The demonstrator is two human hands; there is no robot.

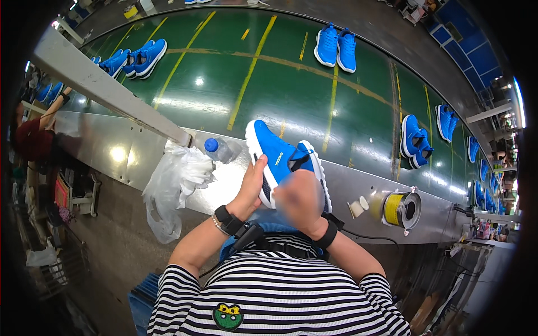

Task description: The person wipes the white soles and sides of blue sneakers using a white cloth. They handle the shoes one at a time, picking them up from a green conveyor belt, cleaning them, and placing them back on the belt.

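In front of my body is a bright blue sneaker (272, 148) with a white sole, tilted with its toe pointing away. My left hand (250, 187) grips it along the left side of the sole. At its heel end is my right hand (302, 199), whose fingers are blurred, so what they hold cannot be made out. Just right of this shoe shows a second blue sneaker (315, 162), partly covered by the first shoe and my right hand. Both wrists wear dark bands.
A green conveyor belt (218, 84) carries pairs of blue sneakers (336, 47). On its metal ledge (358, 182) are a white plastic bag (182, 173), a blue-capped bottle (221, 150), small white pieces (357, 207) and a yellow-labelled tin (395, 209). A grey post (112, 87) slants at left, near another person's arm (53, 109).
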